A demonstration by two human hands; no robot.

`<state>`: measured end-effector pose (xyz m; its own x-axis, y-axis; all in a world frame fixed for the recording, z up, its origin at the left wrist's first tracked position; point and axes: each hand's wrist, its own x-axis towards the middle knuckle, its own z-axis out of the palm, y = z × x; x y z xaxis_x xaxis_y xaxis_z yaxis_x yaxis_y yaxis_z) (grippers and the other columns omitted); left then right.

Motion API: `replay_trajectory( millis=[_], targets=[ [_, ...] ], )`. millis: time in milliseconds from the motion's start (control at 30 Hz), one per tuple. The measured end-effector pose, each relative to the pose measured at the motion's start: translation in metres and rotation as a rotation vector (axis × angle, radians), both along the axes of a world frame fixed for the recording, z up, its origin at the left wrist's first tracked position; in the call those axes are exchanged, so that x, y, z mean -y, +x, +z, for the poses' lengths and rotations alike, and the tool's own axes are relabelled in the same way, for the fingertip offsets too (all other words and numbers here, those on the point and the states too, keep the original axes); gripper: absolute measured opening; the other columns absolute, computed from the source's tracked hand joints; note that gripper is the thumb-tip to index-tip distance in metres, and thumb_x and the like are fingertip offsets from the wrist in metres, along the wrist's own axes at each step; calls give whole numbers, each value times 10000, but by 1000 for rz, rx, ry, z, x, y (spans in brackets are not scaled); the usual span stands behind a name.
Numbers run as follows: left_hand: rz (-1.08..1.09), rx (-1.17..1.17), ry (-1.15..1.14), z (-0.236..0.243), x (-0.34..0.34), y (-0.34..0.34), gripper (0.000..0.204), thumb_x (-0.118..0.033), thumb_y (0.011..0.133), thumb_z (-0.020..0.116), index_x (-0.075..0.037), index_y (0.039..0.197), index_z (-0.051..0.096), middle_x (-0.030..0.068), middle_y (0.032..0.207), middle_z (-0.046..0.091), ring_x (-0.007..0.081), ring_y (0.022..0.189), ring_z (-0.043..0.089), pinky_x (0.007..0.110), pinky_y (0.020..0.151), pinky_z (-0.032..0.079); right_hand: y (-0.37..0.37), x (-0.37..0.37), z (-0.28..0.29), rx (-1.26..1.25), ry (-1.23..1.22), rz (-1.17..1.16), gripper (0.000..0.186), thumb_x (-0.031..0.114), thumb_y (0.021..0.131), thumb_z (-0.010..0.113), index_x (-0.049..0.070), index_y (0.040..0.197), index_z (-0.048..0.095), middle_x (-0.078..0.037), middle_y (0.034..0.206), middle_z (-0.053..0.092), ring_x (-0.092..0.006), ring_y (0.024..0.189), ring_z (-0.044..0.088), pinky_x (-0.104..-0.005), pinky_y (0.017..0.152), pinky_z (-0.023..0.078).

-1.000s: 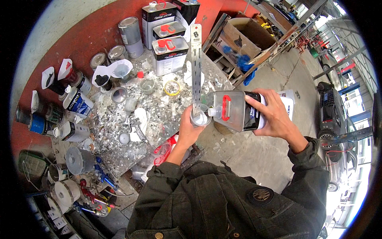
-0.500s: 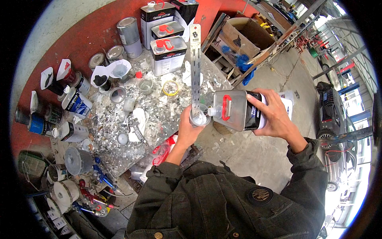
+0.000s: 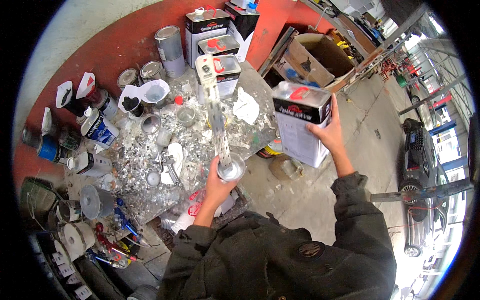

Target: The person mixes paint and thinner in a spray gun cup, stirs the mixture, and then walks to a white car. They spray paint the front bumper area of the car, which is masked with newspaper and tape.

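My left hand (image 3: 216,184) grips a small clear cup (image 3: 231,171) with pale contents, just over the near right part of the paint-spattered bench (image 3: 130,175). A long metal measuring stick (image 3: 215,110) stands in the cup, leaning toward the back and blurred by motion. My right hand (image 3: 327,130) holds a rectangular white and black metal can (image 3: 300,135) upright at the bench's right edge, thumb across its front and fingers round its far side. The can's red handle (image 3: 299,92) lies on top, beside its pouring neck. The cup and can are apart.
Several similar cans (image 3: 206,25) and round tins (image 3: 169,50) stand along the red wall. A spray gun (image 3: 170,167), cups and rags lie on the bench; more spray guns (image 3: 127,225) at lower left. A cardboard box (image 3: 317,57) is behind; cars (image 3: 415,150) stand at right.
The can has gone from tipped sideways against the cup to upright, farther right. My left hand with cup and stick has moved left and down; the stick leans more.
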<state>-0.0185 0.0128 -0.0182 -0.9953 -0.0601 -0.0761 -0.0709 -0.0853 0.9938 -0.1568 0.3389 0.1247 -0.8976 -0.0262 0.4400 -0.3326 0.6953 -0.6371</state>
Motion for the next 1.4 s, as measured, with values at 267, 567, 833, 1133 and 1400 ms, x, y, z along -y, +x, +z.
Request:
replay_trajectory(
  millis=[267, 567, 833, 1133, 1400],
  targets=[
    [132, 49, 16, 17, 19, 29, 860, 92, 649, 737, -4, 1385, 303, 109, 1252, 516, 201, 1151, 545, 327, 985, 439, -98, 20, -97, -248, -301, -251, 1179, 237, 535, 881, -71, 1436, 186, -248, 1394, 335, -347, 1315, 339, -399, 1121, 260],
    [128, 7, 22, 25, 22, 36, 752, 68, 649, 778, -46, 1298, 417, 64, 1198, 565, 170, 1120, 561, 317, 970, 442, -46, 36, -110, -179, -95, -444, 1002, 207, 670, 856, -49, 1420, 243, -234, 1355, 374, -340, 1249, 413, -405, 1072, 321],
    [-110, 23, 80, 22, 13, 28, 802, 44, 662, 783, -22, 1352, 379, 53, 1242, 523, 154, 1147, 531, 310, 990, 426, 34, 131, 0, 422, -372, 654, 629, 141, 809, 749, 58, 1356, 450, -64, 1147, 613, -78, 785, 603, -234, 637, 510],
    [-242, -26, -47, 23, 8, 28, 773, -31, 652, 811, -49, 1335, 451, 73, 1265, 545, 199, 1176, 535, 336, 1011, 413, 44, 144, 29, 339, 157, 954, 234, 235, 829, 734, 11, 837, 667, -96, 685, 614, -188, 594, 577, -325, 543, 431],
    [-114, -106, -41, 28, 14, 29, 795, 13, 635, 813, -57, 1335, 444, 84, 1249, 558, 194, 1167, 534, 335, 995, 426, 87, 141, 28, 133, 245, 878, 175, 194, 825, 703, 31, 885, 678, -156, 781, 635, -376, 704, 596, -420, 598, 464]
  ],
)
